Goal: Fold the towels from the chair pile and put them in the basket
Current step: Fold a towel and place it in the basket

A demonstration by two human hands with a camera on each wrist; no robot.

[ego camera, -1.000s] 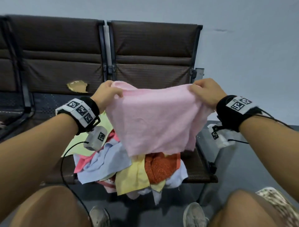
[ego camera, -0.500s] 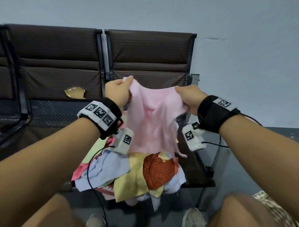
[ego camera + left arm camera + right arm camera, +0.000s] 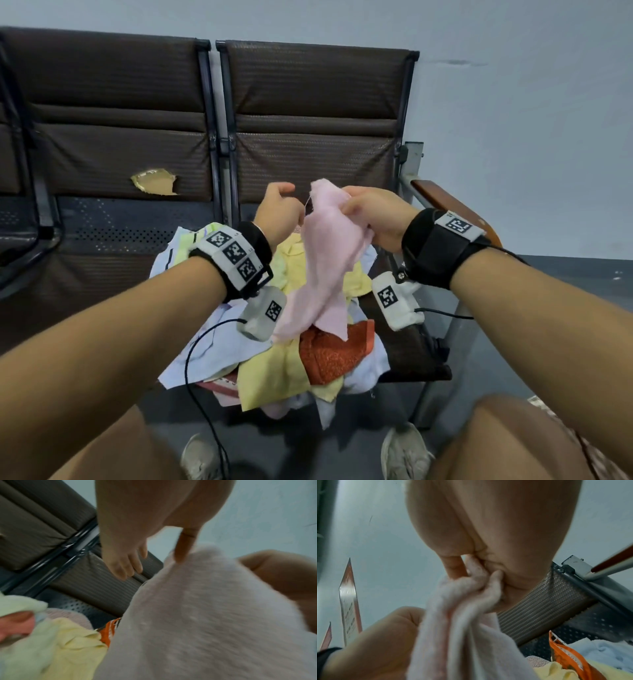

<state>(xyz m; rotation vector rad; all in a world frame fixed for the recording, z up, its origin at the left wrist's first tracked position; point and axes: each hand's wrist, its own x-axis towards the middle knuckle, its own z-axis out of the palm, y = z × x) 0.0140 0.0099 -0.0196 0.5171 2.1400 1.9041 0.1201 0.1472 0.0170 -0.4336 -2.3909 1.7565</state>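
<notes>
Behind, brown chairs [image 3: 308, 113] stand against a pale blue-grey wall [image 3: 513, 102].

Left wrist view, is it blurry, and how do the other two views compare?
Left wrist view: smeared by motion, the pink towel soft, the pile fuzzy. Right wrist view: sharper, the right hand pinching towel folds with visible weave. Head view: evenly lit, mostly crisp, the chair bowed by the wide lens.
</notes>
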